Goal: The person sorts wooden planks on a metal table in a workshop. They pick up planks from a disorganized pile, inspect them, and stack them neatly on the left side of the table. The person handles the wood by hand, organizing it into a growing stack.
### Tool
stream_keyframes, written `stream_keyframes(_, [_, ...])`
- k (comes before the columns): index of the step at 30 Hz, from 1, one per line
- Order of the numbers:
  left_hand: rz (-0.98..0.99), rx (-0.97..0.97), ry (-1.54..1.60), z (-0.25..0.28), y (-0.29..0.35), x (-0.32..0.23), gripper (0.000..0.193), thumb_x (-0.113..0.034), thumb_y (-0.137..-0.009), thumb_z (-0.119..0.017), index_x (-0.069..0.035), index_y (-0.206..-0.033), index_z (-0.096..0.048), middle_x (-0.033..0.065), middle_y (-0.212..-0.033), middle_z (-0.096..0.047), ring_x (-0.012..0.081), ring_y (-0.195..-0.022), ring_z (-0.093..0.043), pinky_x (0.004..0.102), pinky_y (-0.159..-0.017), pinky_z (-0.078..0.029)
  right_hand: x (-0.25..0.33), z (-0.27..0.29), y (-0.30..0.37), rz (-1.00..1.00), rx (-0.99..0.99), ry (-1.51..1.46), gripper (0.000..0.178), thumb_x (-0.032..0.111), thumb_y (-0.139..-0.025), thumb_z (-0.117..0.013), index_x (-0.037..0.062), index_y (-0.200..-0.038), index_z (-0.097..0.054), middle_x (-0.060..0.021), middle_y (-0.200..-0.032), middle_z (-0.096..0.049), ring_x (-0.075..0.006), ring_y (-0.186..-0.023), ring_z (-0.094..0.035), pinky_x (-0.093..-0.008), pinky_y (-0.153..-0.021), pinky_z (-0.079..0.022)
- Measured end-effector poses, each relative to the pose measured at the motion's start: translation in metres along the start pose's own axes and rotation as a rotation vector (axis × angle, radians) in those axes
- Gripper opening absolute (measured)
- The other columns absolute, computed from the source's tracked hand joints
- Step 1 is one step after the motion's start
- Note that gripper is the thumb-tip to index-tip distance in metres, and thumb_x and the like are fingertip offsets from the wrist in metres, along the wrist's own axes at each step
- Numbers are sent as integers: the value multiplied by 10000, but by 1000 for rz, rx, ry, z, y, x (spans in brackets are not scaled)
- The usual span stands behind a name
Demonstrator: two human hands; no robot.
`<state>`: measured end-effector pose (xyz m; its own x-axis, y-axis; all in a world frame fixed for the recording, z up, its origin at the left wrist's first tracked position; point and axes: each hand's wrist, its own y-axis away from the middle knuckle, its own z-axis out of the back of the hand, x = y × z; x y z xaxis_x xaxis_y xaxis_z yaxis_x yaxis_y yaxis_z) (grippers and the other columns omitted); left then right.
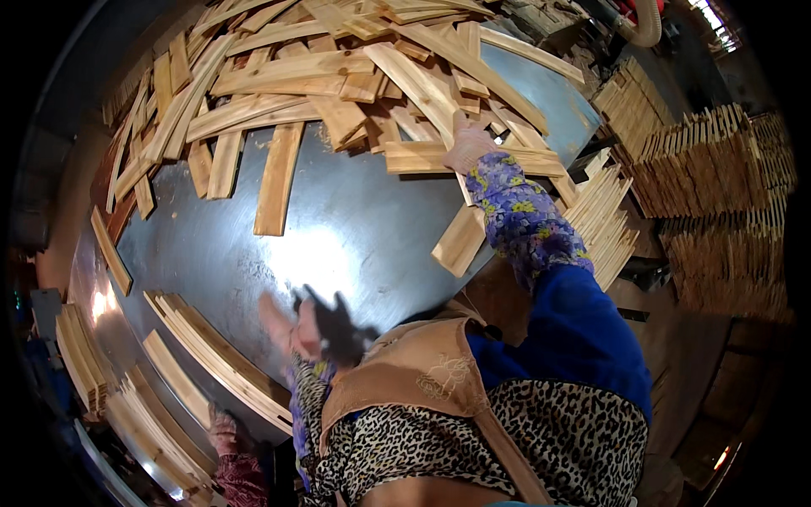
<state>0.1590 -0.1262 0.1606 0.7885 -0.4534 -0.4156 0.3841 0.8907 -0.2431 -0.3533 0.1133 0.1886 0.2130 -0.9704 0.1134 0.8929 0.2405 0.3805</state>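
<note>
While her right hand [467, 149] presses flat, fingers spread, on a stiff, light wooden slat [427, 157], best gripped mid-length, the left hand [287, 325] hovers open, empty.

We see a grey metal surface [338, 228] with a bright glare patch near its middle. At its left edge a row of long pale strips [215, 355] lies neatly side by side, and further stacks of strips [80, 346] sit lower left. Off to the right, tall ordered stacks of cut wood [718, 186] stand on the floor, with a fan of thin slats [604, 220] leaning beside the surface. A pale hose [646, 25] curves at the top right.
</note>
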Motion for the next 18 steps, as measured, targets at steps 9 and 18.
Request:
stream_keyframes(9, [28,1123,1363,-158,-25,-292,684,-340,-1034,-657,14,-1592,-479,158,-1502,-624,292,-1379,-597,503,-1184,-483,-57,-45,70,371,689,-1536,898,302,-805,-928,-7,-1550,-533,-123,-1361,-711,-245,-1215,-699,-395,-1050,-570])
stream_keyframes(18, [536,964,1671,-123,-51,-235,541,-146,-940,-767,82,-1407,-617,146,-1211,-767,231,-1055,-749,374,-958,-612,-17,-50,90,331,795,-1432,704,337,-936,-834,-14,-1493,-585,-93,-1353,-700,-203,-1203,-677,-360,-1020,-568])
